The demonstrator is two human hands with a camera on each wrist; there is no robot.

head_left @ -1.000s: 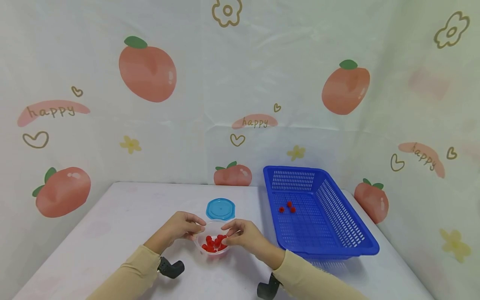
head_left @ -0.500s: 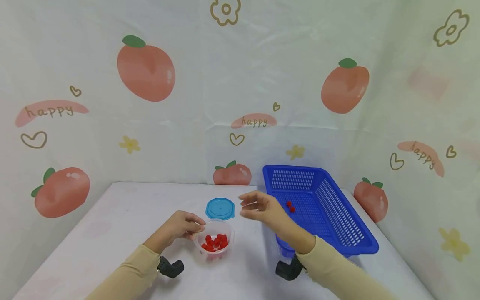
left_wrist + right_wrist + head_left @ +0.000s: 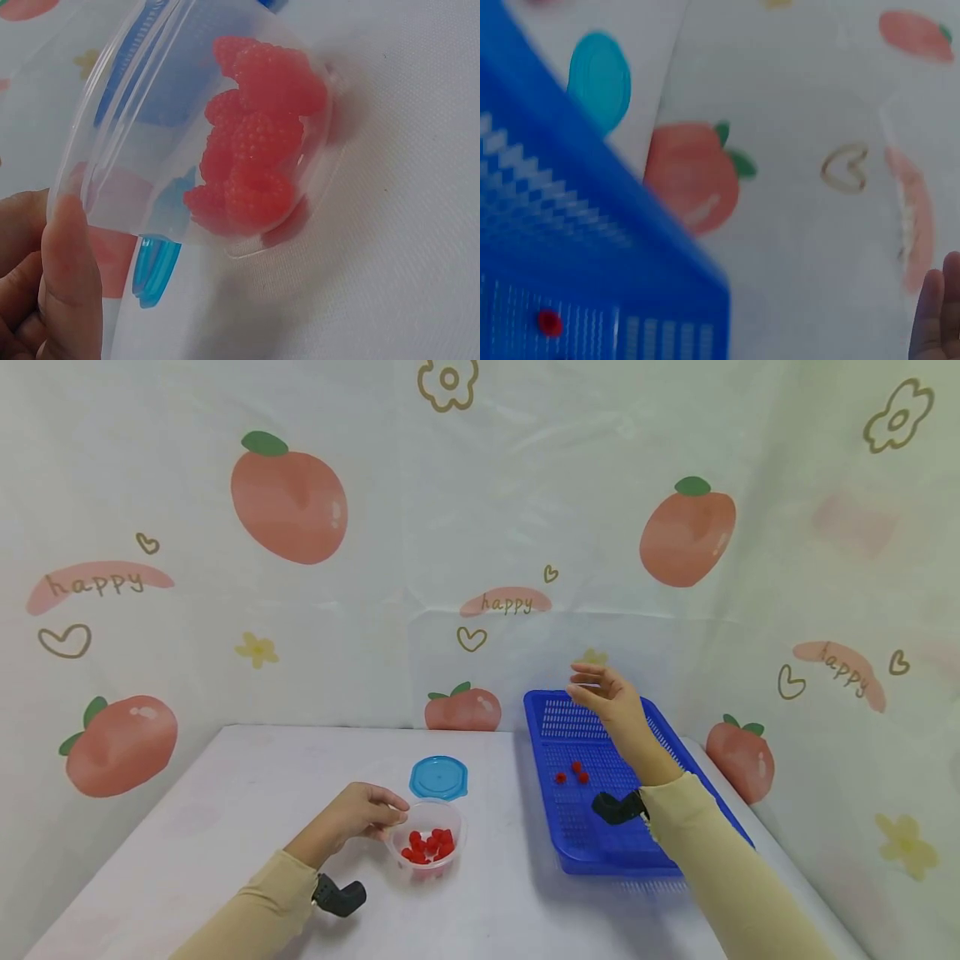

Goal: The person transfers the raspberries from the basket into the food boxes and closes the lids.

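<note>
My left hand [image 3: 360, 817] pinches the near-left rim of a clear plastic tub [image 3: 460, 823], thumb and fingers either side of the edge. Several red raspberries [image 3: 262, 142] lie heaped in the tub's bottom, seen through its wall in the left wrist view. Raised over the far part of a blue plastic basket [image 3: 600, 857] is my right hand [image 3: 613, 700], fingers loosely extended and nothing between them. On the basket's floor, toward its left side, sit a few raspberries [image 3: 577, 767]; one raspberry [image 3: 550, 322] shows in the right wrist view.
A translucent blue lid [image 3: 438, 777] lies flat on the white table [image 3: 285, 777] just behind the tub. The slotted basket stands at the right with raised walls. A fruit-patterned cloth [image 3: 405, 527] hangs behind the table.
The right hand has left the tub's right side and travelled up and to the right over the basket. The left hand and the tub stay in place.
</note>
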